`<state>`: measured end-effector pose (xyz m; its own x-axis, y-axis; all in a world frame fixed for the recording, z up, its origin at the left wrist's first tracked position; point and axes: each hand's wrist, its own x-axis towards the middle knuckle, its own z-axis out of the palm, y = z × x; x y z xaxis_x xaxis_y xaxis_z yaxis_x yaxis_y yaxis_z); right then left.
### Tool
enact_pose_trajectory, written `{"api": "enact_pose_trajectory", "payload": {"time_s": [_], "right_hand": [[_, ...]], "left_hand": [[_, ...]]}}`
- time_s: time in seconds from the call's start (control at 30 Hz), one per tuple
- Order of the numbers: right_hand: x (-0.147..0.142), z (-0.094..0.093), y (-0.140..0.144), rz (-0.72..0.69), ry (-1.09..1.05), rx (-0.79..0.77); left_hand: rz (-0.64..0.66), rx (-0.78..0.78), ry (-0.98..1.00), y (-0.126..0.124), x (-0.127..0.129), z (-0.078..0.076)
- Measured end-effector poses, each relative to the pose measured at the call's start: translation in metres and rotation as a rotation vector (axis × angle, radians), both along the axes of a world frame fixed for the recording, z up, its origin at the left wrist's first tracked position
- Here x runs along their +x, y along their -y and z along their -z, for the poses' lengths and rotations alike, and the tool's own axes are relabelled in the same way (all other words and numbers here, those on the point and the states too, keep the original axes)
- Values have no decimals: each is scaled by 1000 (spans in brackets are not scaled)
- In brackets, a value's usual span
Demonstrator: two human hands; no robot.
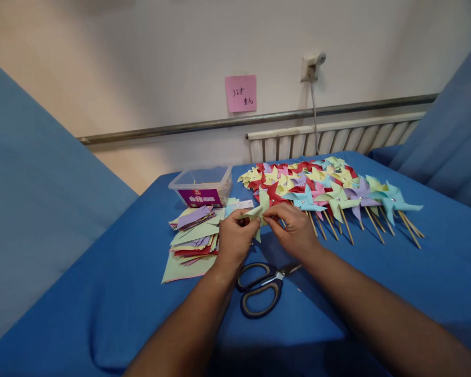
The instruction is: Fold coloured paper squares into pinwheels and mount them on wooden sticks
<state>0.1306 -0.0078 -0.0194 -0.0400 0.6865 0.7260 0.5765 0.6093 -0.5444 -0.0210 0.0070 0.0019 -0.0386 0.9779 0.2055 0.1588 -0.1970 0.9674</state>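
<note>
- Both hands are meeting above the blue table (377, 314), just in front of the scissors (264, 285), and working on one pale green paper pinwheel (259, 210).
- The left hand (235, 238) is pinching the folded paper at its left side, fingers closed on it; the right hand (294, 228) is closing its fingertips on the right side, near the centre where the flaps are gathering.
- The pinwheel is sitting between the two hands, lifted slightly off the cloth — whether a stick is already attached is hidden by the fingers.
- Judging by its look, the paper is light, thin and easily creased, so a gentle pinch near the centre, not at the loose tips, seems the safest hold.
- A stack of cut coloured paper squares (194, 235) is lying just left of the left hand, with a clear plastic box (202, 187) behind it.
- Finished pinwheels on wooden sticks (325, 191) are lying spread in overlapping rows to the right — well clear of the hands.
</note>
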Motion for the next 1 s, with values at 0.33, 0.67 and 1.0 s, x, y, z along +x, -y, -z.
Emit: {"api": "enact_pose_trajectory", "payload": {"time_s": [0.33,0.67,1.0], "right_hand": [[-1,0,0,29,11,-16],[-5,2,-3,3,-139,-106],[-4,8,-12,-190,-440,-374]], "left_hand": [[-4,25,-47,2,0,-1],[-21,96,-111,6,1,-4],[27,24,-58,4,0,-6]]}}
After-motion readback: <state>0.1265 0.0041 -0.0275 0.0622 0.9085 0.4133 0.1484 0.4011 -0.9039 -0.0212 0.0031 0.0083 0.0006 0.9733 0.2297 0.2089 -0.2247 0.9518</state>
